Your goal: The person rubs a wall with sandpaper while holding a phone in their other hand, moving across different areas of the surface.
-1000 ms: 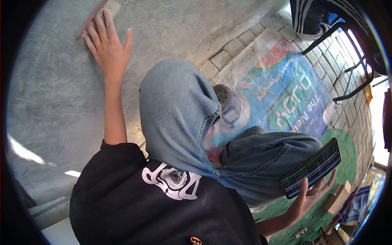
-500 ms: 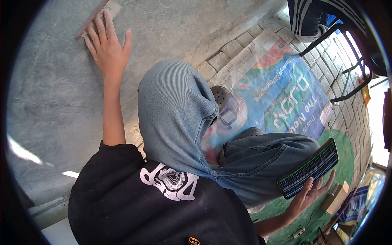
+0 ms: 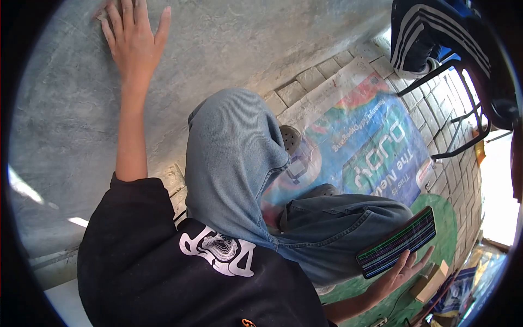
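At the top left, my left hand [image 3: 135,43] presses palm down with fingers reaching up the smooth grey wall [image 3: 65,109]. Its fingertips lie over a flat sanding block [image 3: 101,10], mostly cut off by the frame's top edge. A phone [image 3: 396,242] with its screen covered in coloured stripes lies tilted on my bent right thigh [image 3: 332,240]. Beside its lower long edge is my right hand [image 3: 395,277], fingers spread, one fingertip overlapping the screen.
A printed banner [image 3: 354,147] covers paving blocks before my feet. At upper right, another person's leg in striped trousers [image 3: 417,38] is beside a black-framed chair [image 3: 463,147]. A green mat [image 3: 444,218] and a cardboard box [image 3: 429,282] lie to my right.
My left hand has slid up and slightly left along the wall with the block, which has nearly left the view. The view has shifted a little; the right hand stays by the phone.
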`<state>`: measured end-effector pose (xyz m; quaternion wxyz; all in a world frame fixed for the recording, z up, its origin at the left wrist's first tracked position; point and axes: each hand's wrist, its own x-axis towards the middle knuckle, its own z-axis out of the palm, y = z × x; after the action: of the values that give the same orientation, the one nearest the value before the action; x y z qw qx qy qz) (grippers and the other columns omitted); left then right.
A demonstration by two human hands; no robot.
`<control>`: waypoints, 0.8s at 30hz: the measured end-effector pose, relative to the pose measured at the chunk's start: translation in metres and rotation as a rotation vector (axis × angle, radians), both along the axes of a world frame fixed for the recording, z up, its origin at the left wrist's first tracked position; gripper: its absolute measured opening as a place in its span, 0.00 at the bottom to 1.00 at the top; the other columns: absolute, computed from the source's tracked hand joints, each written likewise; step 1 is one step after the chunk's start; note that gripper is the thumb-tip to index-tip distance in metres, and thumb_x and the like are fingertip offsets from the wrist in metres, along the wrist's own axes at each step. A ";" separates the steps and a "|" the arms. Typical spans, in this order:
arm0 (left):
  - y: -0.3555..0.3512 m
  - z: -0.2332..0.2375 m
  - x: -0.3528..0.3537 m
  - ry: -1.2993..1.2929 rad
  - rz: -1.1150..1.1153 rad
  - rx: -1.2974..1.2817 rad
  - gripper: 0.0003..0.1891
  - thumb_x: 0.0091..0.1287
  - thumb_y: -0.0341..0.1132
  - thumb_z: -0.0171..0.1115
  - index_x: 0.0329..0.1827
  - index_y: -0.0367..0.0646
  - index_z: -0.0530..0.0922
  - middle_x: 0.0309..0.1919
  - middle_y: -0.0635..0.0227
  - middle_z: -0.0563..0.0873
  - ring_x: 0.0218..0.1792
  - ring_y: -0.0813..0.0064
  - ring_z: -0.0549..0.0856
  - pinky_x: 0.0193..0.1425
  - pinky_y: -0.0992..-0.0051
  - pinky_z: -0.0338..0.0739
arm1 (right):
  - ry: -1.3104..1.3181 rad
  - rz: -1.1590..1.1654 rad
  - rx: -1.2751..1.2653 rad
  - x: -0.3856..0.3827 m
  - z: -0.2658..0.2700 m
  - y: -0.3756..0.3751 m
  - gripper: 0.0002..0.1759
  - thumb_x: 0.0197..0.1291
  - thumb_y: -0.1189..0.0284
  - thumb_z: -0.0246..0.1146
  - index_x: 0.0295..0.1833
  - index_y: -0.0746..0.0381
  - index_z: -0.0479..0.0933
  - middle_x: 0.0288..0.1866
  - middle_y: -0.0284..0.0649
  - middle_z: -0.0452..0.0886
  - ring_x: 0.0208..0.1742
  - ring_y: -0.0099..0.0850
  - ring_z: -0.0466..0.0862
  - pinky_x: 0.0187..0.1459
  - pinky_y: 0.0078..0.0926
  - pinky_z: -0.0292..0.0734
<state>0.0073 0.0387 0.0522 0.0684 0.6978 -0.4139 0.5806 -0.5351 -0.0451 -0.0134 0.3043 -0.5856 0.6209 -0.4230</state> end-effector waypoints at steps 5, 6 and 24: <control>0.030 -0.051 -0.005 0.061 0.219 0.042 0.35 0.67 0.55 0.53 0.74 0.50 0.59 0.71 0.62 0.64 0.70 0.54 0.63 0.71 0.49 0.54 | 0.064 -0.070 -0.029 0.008 0.000 -0.009 0.36 0.67 0.57 0.51 0.75 0.60 0.53 0.46 0.38 0.69 0.47 0.26 0.69 0.55 0.26 0.63; 0.038 -0.059 -0.008 0.062 0.218 0.037 0.35 0.67 0.55 0.53 0.74 0.50 0.59 0.71 0.62 0.64 0.70 0.54 0.63 0.71 0.49 0.54 | 0.072 -0.073 -0.018 0.006 -0.002 -0.011 0.36 0.66 0.55 0.50 0.75 0.60 0.53 0.46 0.38 0.69 0.47 0.27 0.69 0.56 0.27 0.62; 0.044 -0.072 -0.010 0.049 0.287 0.043 0.36 0.67 0.58 0.53 0.73 0.48 0.60 0.70 0.62 0.65 0.69 0.55 0.64 0.72 0.51 0.54 | -0.005 -0.111 -0.016 0.009 0.000 -0.016 0.38 0.62 0.58 0.51 0.74 0.64 0.52 0.40 0.37 0.71 0.45 0.27 0.73 0.52 0.28 0.66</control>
<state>-0.0027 0.0831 -0.0202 -0.0202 0.7650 -0.3203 0.5583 -0.5262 -0.0612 -0.0130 0.2772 -0.5519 0.6481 -0.4456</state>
